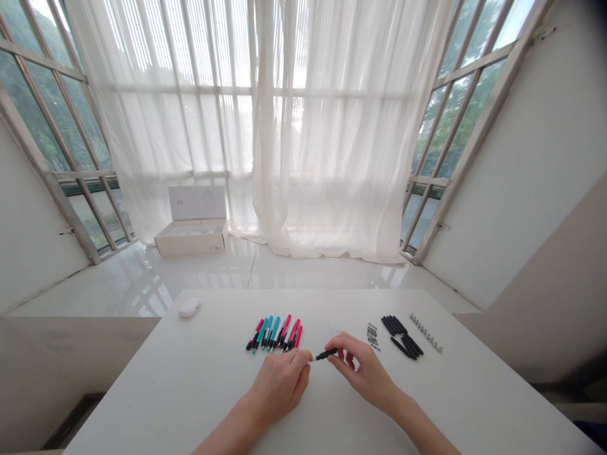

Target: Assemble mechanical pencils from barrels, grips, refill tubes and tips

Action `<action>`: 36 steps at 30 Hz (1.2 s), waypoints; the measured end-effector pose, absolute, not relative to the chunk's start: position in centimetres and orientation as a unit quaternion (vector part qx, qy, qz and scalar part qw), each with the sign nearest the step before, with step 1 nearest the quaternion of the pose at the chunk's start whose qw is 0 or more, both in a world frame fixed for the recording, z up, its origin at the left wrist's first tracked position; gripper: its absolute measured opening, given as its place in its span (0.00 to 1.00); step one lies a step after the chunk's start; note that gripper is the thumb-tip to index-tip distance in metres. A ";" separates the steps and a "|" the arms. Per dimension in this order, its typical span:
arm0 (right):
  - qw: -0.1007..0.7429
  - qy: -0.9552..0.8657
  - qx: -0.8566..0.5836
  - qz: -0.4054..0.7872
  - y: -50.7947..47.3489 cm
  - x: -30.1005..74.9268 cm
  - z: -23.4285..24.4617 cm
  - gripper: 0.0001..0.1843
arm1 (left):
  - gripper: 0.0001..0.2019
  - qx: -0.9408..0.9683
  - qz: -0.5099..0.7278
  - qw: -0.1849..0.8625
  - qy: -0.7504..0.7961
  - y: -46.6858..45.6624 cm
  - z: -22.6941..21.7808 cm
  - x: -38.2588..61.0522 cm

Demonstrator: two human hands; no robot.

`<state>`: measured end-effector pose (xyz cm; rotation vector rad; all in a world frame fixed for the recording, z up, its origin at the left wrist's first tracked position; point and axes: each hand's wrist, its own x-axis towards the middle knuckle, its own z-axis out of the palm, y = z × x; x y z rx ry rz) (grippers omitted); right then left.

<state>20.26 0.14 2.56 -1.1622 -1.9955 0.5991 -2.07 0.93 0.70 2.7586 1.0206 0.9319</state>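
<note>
Low in the centre of the frame, the left hand (pixel 283 384) and right hand (pixel 364 371) hold a black pen part (pixel 326 354) between them, each pinching one end; its pieces look only partly joined, so I'd judge this one unfinished; the pink and teal pens (pixel 272 333) grouped left of centre seem done; loose black barrels (pixel 393 325), small dark pieces (pixel 372 335) and grey pieces (pixel 425 332) at lower right suggest several remain.
</note>
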 end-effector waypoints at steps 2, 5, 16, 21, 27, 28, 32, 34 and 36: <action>0.356 -0.781 -0.451 0.245 0.0 20.2 2.6 0.09 | 0.07 0.893 0.300 0.018 0.336 0.9 0.6 -2.0; 0.326 -0.787 -0.459 0.251 0.0 20.5 2.8 0.08 | 0.08 0.893 0.294 0.013 0.341 1.0 0.5 -1.9; 0.304 -0.754 -0.557 0.167 1.9 27.3 5.4 0.16 | 0.10 0.899 0.284 0.036 0.333 1.0 0.0 -1.9; 0.313 -0.697 -0.634 0.116 2.1 32.1 5.9 0.23 | 0.10 0.899 0.285 0.027 0.333 0.9 0.2 -1.9; 0.276 -0.636 -0.714 0.093 1.4 36.7 5.7 0.22 | 0.08 0.898 0.299 0.036 0.320 1.0 0.1 -1.8; 0.257 -0.634 -0.722 0.102 1.4 37.0 5.6 0.21 | 0.08 0.898 0.301 0.036 0.319 1.1 0.1 -1.8; 0.184 -0.637 -0.735 0.142 1.3 37.3 4.9 0.18 | 0.07 0.898 0.305 0.036 0.315 1.1 0.1 -1.8; 0.164 -0.640 -0.735 0.153 1.4 37.2 4.6 0.18 | 0.07 0.898 0.305 0.037 0.315 1.1 0.1 -1.8; 0.154 -0.640 -0.736 0.160 1.4 37.2 4.4 0.18 | 0.07 0.898 0.303 0.035 0.317 1.0 0.2 -1.8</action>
